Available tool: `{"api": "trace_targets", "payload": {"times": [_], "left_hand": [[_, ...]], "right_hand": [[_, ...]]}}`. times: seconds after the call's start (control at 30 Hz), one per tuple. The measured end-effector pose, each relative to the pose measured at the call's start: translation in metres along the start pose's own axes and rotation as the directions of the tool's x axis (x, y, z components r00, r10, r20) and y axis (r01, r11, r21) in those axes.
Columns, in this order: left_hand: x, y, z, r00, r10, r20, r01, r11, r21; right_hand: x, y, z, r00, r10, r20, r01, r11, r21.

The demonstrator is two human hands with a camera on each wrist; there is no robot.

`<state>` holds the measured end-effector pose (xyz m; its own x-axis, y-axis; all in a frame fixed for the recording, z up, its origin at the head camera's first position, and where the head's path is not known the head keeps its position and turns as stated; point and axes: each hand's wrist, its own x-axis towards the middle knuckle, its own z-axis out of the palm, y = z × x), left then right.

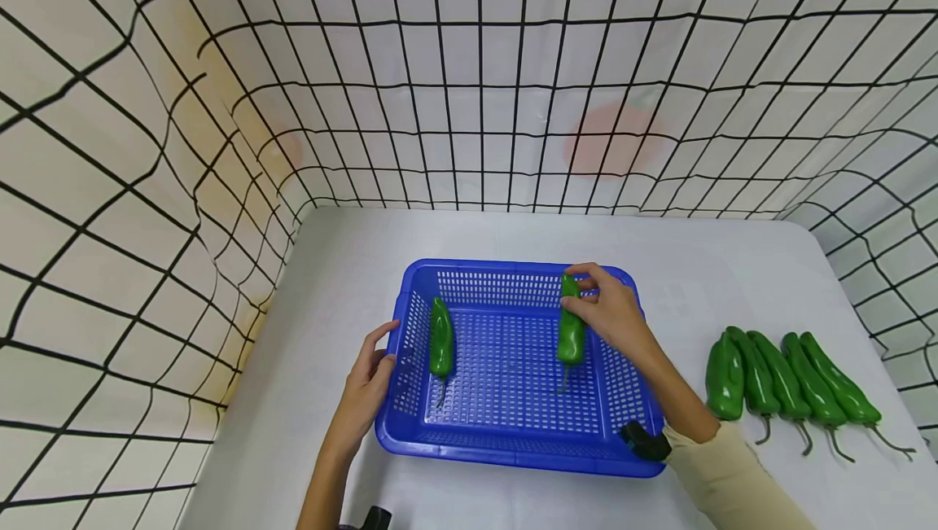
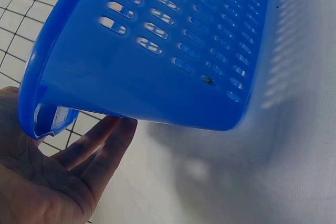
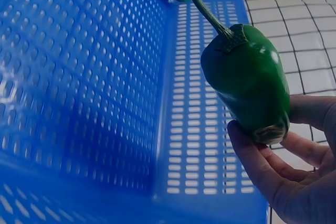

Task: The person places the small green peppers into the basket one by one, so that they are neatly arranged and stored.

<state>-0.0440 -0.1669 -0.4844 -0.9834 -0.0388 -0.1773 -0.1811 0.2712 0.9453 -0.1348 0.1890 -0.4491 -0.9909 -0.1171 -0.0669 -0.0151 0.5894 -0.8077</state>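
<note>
A blue plastic basket (image 1: 513, 465) with slotted walls stands on the white table. My left hand (image 1: 369, 385) holds its left side at the rim. In the left wrist view, fingertips (image 2: 126, 124) touch the outer wall under the rim. My right hand (image 1: 611, 306) pinches a green pepper (image 1: 570, 339) between thumb and fingers, inside the basket's right part. The right wrist view shows this pepper (image 3: 247, 77) stem end toward the camera, its tip among the fingers. Another green pepper (image 1: 441, 339) lies along the basket's left side, stem toward me.
Several green peppers (image 1: 784, 379) lie side by side on the table (image 1: 703, 269), right of the basket. Black wire mesh (image 1: 479, 135) stands behind the table and along both sides. A dark wrist device (image 1: 645, 440) is over the basket's front right corner.
</note>
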Motion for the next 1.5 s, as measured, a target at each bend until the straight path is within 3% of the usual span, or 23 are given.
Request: {"api": "trace_targets", "payload": {"times": [0.8, 1.23, 1.5], "left_hand": [[0.0, 0.0, -0.001, 1.0, 0.015, 0.013, -0.014, 1.0, -0.021], [0.001, -0.003, -0.001, 1.0, 0.009, 0.006, -0.009, 1.0, -0.011], [0.001, -0.003, -0.001, 1.0, -0.009, 0.006, 0.009, 1.0, -0.011]], "right_hand": [[0.013, -0.021, 0.058, 0.999, 0.0, 0.051, -0.007, 0.99, 0.14], [0.021, -0.025, 0.086, 0.996, -0.001, 0.088, -0.014, 0.984, 0.175], [0.026, -0.032, 0.108, 0.996, -0.012, 0.091, -0.001, 0.99, 0.142]]}}
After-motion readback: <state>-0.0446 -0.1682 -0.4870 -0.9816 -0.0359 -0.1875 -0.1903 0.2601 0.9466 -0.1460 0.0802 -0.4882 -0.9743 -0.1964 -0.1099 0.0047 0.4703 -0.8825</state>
